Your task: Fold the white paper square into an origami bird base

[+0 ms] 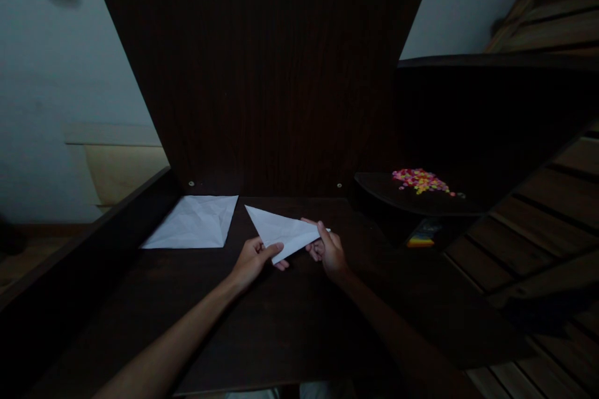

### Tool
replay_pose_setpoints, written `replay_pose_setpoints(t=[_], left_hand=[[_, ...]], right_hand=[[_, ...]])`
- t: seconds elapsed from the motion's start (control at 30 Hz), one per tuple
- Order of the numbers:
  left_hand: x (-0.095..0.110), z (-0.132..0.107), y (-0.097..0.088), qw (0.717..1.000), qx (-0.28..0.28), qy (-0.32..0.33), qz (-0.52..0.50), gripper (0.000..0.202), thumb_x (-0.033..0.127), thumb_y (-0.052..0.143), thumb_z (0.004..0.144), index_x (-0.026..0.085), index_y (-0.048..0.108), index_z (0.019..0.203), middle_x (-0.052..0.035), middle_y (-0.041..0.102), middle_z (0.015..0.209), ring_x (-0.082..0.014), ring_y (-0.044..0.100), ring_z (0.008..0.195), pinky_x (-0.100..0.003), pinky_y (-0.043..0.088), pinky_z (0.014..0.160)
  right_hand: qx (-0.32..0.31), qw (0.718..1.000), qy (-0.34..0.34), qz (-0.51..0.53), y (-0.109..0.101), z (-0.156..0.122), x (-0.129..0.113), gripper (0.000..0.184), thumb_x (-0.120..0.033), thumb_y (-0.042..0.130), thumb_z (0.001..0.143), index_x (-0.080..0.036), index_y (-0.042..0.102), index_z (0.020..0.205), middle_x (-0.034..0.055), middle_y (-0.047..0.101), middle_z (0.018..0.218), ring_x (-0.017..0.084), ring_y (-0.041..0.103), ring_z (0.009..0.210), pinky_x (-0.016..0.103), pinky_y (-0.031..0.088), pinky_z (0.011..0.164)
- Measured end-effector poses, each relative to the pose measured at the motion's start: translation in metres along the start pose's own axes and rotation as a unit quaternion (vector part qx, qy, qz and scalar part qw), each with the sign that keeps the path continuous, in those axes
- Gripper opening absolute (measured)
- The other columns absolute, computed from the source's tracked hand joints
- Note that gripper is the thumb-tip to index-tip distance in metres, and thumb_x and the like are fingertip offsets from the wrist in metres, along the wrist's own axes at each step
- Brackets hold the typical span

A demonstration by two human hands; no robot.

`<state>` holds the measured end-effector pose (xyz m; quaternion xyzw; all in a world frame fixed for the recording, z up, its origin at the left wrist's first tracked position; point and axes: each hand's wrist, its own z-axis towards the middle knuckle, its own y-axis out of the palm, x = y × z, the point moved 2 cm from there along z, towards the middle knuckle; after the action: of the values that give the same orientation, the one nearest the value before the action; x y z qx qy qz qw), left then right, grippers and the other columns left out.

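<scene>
A sheet of white paper folded into a triangle (284, 229) is held between my two hands above the dark desk. My left hand (256, 257) grips its lower left edge, thumb on top and fingers underneath. At the right corner, my right hand (329, 252) pinches the paper between thumb and fingers. One point of the triangle aims up and left, away from me. To the left lies a creased white paper sheet (194, 222), flat on the desk and apart from both hands.
The dark wooden desk (262, 336) has a tall back panel (281, 87) and a low left side wall (84, 243). On a rounded shelf (374, 190) at right sits a pile of small colourful pieces (421, 181). Below it is a yellow-orange item (420, 242).
</scene>
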<state>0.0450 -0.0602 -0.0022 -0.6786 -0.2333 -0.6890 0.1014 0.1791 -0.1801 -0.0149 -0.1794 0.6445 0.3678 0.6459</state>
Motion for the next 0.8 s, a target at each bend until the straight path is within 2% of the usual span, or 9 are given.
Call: replay_pose_setpoints(t=[0.13,0.27,0.33,0.4,0.47,0.63,0.73,0.8], left_hand=[[0.002,0.003,-0.005,0.999,0.041,0.016,-0.014,0.04,0.045,0.075,0.069,0.009,0.062,0.084,-0.0082,0.071,0.068,-0.0206,0.067,0.056,-0.03,0.054,0.054],[0.006,0.005,-0.014,0.998,0.043,0.042,0.018,0.037,0.046,0.069,0.075,0.011,0.058,0.08,-0.0037,0.064,0.053,-0.0138,0.057,0.042,-0.023,0.044,0.043],[0.008,0.005,-0.019,0.998,0.042,0.041,0.022,0.036,0.047,0.067,0.077,0.013,0.056,0.076,0.0002,0.057,0.046,-0.0102,0.049,0.037,-0.019,0.035,0.037],[0.01,0.004,-0.022,0.999,0.025,0.027,0.03,0.038,0.048,0.068,0.076,0.014,0.053,0.072,0.003,0.052,0.045,-0.007,0.042,0.035,-0.017,0.028,0.035],[0.012,0.003,-0.023,0.999,-0.016,0.007,0.052,0.038,0.049,0.069,0.075,0.013,0.054,0.071,0.0044,0.049,0.047,-0.0047,0.037,0.035,-0.016,0.023,0.035],[0.012,-0.002,-0.02,0.986,-0.117,-0.047,0.109,0.04,0.052,0.066,0.076,0.012,0.059,0.077,0.0049,0.045,0.05,-0.0047,0.033,0.04,-0.016,0.021,0.038],[0.011,-0.003,-0.019,0.982,-0.13,-0.051,0.127,0.043,0.053,0.064,0.076,0.011,0.063,0.085,0.0035,0.047,0.056,-0.0056,0.034,0.044,-0.017,0.022,0.039],[0.011,-0.002,-0.019,0.982,-0.128,-0.045,0.134,0.043,0.054,0.064,0.077,0.011,0.063,0.082,0.0036,0.046,0.056,-0.0057,0.034,0.044,-0.017,0.023,0.04]], right_hand=[[-0.024,0.999,-0.006,-0.03,0.007,-0.003,0.0,0.059,-0.065,0.054,0.077,-0.009,0.067,0.09,0.0014,0.056,0.051,0.007,0.04,0.034,0.019,0.025,0.033],[-0.034,0.999,-0.023,0.004,0.003,-0.004,-0.008,0.049,-0.059,0.057,0.076,-0.012,0.067,0.087,0.0028,0.06,0.058,0.008,0.043,0.037,0.021,0.027,0.035],[-0.052,0.998,-0.021,0.043,0.0,-0.004,-0.013,0.053,-0.061,0.051,0.076,-0.012,0.068,0.088,0.0041,0.06,0.061,0.01,0.043,0.04,0.023,0.029,0.036],[-0.072,0.995,-0.004,0.064,-0.003,-0.004,-0.017,0.058,-0.063,0.044,0.077,-0.012,0.069,0.09,0.0054,0.059,0.064,0.011,0.045,0.044,0.023,0.031,0.037],[-0.097,0.993,0.014,0.072,-0.003,-0.004,-0.018,0.06,-0.063,0.042,0.078,-0.012,0.068,0.094,0.0047,0.059,0.064,0.01,0.046,0.044,0.022,0.03,0.037],[-0.16,0.986,0.036,0.021,0.0,-0.003,-0.009,0.045,-0.046,0.057,0.078,-0.013,0.061,0.109,-0.0014,0.057,0.06,0.007,0.045,0.038,0.018,0.025,0.034],[-0.165,0.985,0.053,-0.021,0.002,-0.004,-0.001,0.044,-0.039,0.068,0.071,-0.014,0.058,0.106,-0.0049,0.056,0.057,0.006,0.045,0.036,0.017,0.026,0.033],[-0.173,0.982,0.062,-0.036,0.003,-0.005,0.001,0.044,-0.037,0.071,0.068,-0.014,0.057,0.103,-0.0049,0.057,0.056,0.006,0.045,0.035,0.017,0.028,0.033]])
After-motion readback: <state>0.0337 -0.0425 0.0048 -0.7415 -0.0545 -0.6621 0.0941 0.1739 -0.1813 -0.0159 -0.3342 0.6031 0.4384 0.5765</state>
